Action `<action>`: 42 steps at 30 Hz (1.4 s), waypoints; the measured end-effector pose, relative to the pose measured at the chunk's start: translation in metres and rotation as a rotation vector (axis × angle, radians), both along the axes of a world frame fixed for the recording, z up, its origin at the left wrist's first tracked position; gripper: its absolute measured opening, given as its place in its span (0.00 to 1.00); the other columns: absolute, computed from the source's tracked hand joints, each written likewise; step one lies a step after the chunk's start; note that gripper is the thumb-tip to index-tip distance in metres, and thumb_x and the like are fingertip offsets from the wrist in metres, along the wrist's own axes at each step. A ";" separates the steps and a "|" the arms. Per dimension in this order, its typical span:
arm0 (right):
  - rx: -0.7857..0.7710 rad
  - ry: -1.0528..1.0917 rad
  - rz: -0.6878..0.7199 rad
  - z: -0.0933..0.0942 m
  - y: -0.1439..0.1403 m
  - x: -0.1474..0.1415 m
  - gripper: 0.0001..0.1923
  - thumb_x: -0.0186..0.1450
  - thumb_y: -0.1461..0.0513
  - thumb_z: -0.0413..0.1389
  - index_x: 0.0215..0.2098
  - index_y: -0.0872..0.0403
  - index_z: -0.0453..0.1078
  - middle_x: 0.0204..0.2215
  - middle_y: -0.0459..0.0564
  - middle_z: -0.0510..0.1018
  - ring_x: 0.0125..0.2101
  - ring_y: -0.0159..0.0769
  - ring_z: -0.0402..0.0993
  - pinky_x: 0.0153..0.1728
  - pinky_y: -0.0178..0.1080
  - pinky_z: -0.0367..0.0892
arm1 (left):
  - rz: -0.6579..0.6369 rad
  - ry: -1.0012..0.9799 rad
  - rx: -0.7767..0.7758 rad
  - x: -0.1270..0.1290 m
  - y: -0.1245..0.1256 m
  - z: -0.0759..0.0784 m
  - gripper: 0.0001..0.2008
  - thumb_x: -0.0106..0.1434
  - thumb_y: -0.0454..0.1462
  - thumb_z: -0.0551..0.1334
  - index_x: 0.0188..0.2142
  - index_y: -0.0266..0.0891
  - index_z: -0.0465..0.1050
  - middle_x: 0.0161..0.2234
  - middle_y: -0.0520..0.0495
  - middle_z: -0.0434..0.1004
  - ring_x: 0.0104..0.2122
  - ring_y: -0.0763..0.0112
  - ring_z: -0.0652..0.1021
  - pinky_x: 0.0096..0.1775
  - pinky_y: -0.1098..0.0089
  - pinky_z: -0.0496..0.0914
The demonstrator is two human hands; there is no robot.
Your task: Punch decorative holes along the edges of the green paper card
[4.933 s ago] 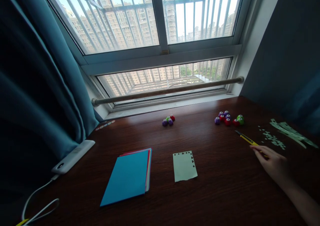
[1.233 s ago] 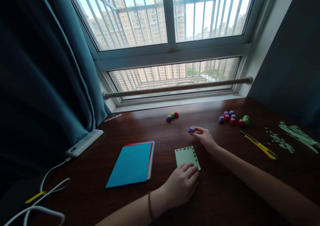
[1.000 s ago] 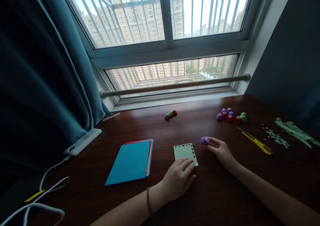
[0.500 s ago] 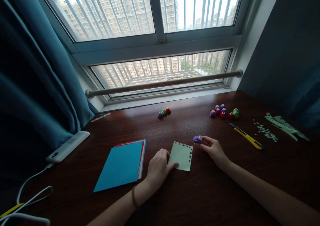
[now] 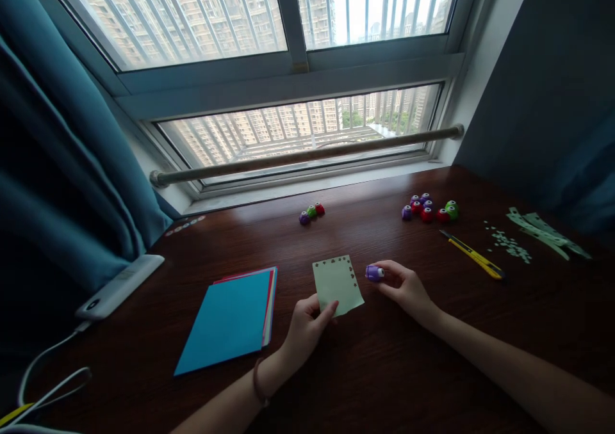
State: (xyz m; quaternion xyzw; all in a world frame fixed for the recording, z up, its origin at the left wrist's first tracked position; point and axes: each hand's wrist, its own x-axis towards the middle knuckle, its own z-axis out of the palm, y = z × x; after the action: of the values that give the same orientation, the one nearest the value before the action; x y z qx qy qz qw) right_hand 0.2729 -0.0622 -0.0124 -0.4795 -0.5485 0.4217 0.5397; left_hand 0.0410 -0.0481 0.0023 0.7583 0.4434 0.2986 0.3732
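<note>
Head view: left hand (image 5: 303, 329) pinches pale green paper (image 5: 334, 285), cutouts (image 5: 352, 276) along top and right edges; right hand (image 5: 407, 293) grips purple-and-white punch (image 5: 373, 273).

Likely a home, a room in an upper-floor flat; which room, can't tell. Blue curtain (image 5: 91, 139), barred window (image 5: 298, 69), tower blocks (image 5: 216, 11) and treetops (image 5: 353, 119) outside, plain wall (image 5: 542, 101), wooden table (image 5: 394, 376) at the sill, with coloured paper stack (image 5: 225, 322) and cutter (image 5: 473, 256).

Card (image 5: 336, 285) between sheets (image 5: 223, 322) and cutter (image 5: 473, 255)
</note>
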 end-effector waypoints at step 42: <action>0.140 -0.317 0.022 0.017 -0.012 -0.010 0.10 0.57 0.61 0.57 0.39 0.51 0.71 0.35 0.50 0.72 0.36 0.37 0.70 0.37 0.36 0.68 | -0.002 -0.138 0.006 -0.003 -0.002 -0.001 0.19 0.61 0.43 0.57 0.19 0.34 0.72 0.24 0.47 0.75 0.25 0.70 0.74 0.29 0.74 0.67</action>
State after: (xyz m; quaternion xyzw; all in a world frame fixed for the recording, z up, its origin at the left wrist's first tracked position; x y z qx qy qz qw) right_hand 0.2624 -0.0746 0.0047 -0.4955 -0.6600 0.3074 0.4737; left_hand 0.0378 -0.0498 0.0009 0.7373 0.4152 0.3510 0.4010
